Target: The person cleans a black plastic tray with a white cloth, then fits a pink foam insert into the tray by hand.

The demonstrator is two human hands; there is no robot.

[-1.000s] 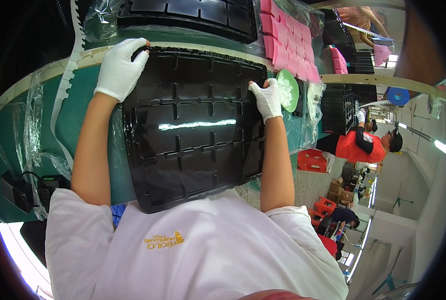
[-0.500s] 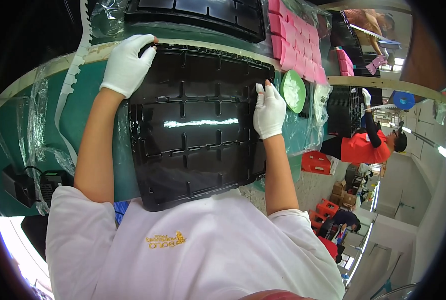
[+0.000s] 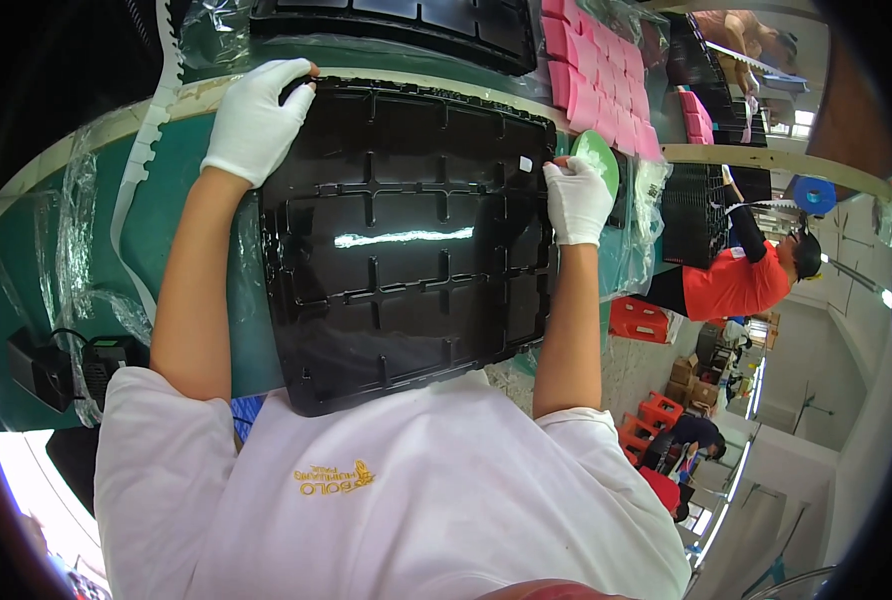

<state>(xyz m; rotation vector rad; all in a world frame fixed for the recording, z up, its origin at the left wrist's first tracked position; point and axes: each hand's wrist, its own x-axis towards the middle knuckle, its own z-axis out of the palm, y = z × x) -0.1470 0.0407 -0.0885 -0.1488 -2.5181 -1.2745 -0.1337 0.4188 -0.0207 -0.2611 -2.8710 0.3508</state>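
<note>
fingers of the left hand (image 3: 258, 120) grip the far-left corner of the black tray (image 3: 403, 260) over the desk (image 3: 166, 200), while the right hand (image 3: 579, 203) curls by its right edge, hold unclear; probably light, slick and bendy, best held by opposite rims.

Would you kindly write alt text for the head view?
A large black moulded plastic tray lies before a person, white-gloved left hand at its far left corner, white-gloved right hand at its right edge beside a round green bowl. A small white square piece lies on the tray.
</note>
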